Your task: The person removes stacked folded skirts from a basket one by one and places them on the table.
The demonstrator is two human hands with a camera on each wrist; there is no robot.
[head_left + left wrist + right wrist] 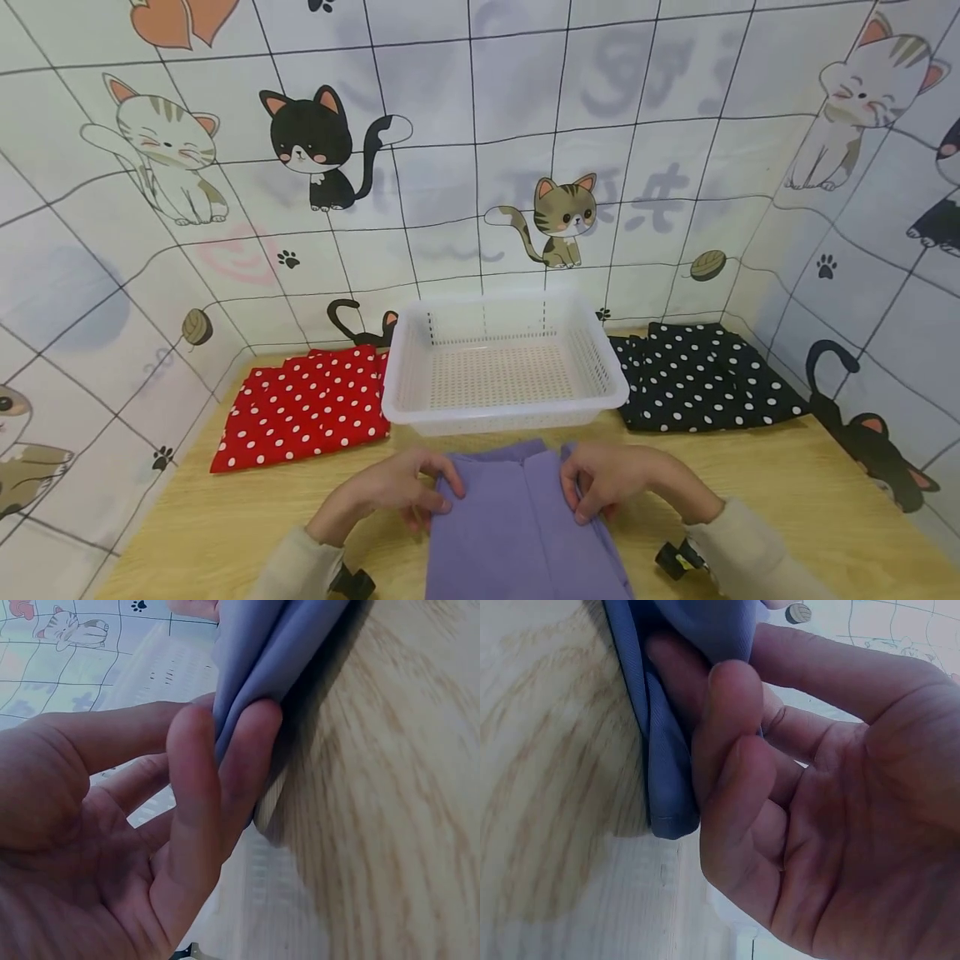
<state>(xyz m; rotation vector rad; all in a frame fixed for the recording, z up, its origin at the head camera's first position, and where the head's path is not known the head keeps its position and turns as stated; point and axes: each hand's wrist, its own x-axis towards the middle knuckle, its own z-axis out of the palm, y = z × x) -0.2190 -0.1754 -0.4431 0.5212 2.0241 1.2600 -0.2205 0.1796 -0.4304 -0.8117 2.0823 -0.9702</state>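
A folded purple garment (498, 529) lies at the front middle of the table, with a seam running down its face. My left hand (408, 487) pinches its left edge near the top. In the left wrist view the thumb and fingers close on the layered cloth (281, 664). At the opposite edge my right hand (611, 477) holds the garment between thumb and fingers. Some right fingertips are tucked behind or between the purple layers (671, 784) in the right wrist view, so they are partly hidden.
Behind the garment stands a white plastic basket (495, 417). A red polka-dot cloth (307, 408) lies to its left and a black polka-dot cloth (701, 383) to its right, both folded. Cat-patterned walls (450, 167) enclose the wooden table (262, 517) at the back and sides.
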